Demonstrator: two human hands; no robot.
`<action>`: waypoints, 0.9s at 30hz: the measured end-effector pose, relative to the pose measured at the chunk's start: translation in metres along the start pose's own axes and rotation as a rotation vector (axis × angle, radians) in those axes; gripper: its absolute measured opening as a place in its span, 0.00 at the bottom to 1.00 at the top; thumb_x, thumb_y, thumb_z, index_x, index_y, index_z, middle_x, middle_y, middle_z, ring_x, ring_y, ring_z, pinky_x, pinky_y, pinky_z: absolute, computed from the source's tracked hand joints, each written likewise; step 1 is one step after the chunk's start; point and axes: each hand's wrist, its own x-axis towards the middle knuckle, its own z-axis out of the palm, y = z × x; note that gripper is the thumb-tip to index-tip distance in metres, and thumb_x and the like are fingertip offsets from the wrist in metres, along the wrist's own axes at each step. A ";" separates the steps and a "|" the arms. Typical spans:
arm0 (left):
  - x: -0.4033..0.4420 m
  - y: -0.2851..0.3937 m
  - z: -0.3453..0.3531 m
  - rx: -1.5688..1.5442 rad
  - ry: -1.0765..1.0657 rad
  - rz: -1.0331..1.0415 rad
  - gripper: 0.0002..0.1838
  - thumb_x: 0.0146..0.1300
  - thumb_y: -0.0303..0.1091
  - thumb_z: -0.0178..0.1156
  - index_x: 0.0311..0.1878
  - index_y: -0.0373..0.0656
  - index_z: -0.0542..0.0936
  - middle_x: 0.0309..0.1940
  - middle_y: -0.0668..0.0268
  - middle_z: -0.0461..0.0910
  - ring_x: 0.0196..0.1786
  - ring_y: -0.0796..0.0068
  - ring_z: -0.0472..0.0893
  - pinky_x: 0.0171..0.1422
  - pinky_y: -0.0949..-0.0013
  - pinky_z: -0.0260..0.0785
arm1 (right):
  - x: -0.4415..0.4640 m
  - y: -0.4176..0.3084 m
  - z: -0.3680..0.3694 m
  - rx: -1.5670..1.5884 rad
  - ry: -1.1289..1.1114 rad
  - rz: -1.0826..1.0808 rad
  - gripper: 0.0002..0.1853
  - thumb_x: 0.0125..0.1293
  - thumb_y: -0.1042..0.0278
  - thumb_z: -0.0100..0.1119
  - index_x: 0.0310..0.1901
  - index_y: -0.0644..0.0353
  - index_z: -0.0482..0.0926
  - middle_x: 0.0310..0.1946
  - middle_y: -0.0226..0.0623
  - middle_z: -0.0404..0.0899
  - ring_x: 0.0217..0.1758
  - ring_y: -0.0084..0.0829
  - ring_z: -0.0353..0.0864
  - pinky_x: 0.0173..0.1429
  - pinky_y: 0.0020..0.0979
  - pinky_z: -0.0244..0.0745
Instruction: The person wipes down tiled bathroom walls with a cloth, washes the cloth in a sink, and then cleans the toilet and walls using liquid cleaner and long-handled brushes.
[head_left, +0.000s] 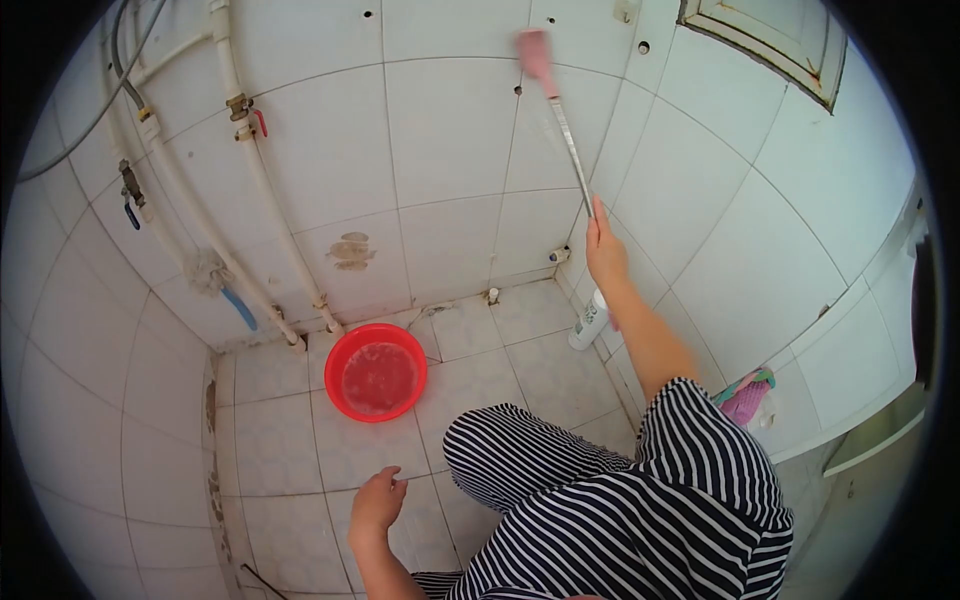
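Observation:
My right hand (608,252) is wrapped round the handle of a long brush (570,145), its pink head (535,55) up against the white tiled wall near the corner. The brush head is slightly blurred. Below and left, my left hand (378,503) hangs over the floor tiles with nothing in it, the fingers loosely curled and thumb apart. A red basin (377,372) with foamy water stands on the floor by the back wall. A white bottle (589,322) is in the corner, just below my right hand.
Pipes with valves (245,120) run down the left of the back wall. A pale scrubber with a blue handle (238,309) hangs beside them. Pink and green cloths (745,398) lie at the right. A framed hatch (775,35) is high on the right wall.

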 end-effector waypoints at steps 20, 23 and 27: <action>-0.007 -0.005 0.001 -0.023 -0.021 -0.072 0.22 0.69 0.43 0.59 0.62 0.45 0.79 0.54 0.52 0.84 0.58 0.51 0.82 0.62 0.53 0.73 | -0.045 -0.039 0.078 0.865 0.028 0.416 0.29 0.82 0.53 0.40 0.81 0.39 0.53 0.19 0.29 0.67 0.13 0.24 0.65 0.13 0.29 0.60; -0.006 0.002 -0.001 0.046 -0.049 -0.065 0.21 0.69 0.43 0.58 0.62 0.46 0.80 0.55 0.52 0.83 0.59 0.51 0.81 0.63 0.52 0.73 | -0.065 -0.078 0.063 0.780 -0.093 0.235 0.28 0.82 0.54 0.42 0.80 0.38 0.56 0.19 0.33 0.69 0.16 0.27 0.68 0.19 0.33 0.65; -0.005 -0.001 -0.002 0.040 -0.044 -0.029 0.22 0.69 0.44 0.58 0.62 0.46 0.79 0.56 0.52 0.83 0.60 0.51 0.80 0.63 0.52 0.73 | -0.051 -0.102 0.062 0.237 -0.022 -0.401 0.27 0.82 0.56 0.44 0.79 0.37 0.59 0.18 0.38 0.69 0.19 0.29 0.71 0.27 0.37 0.69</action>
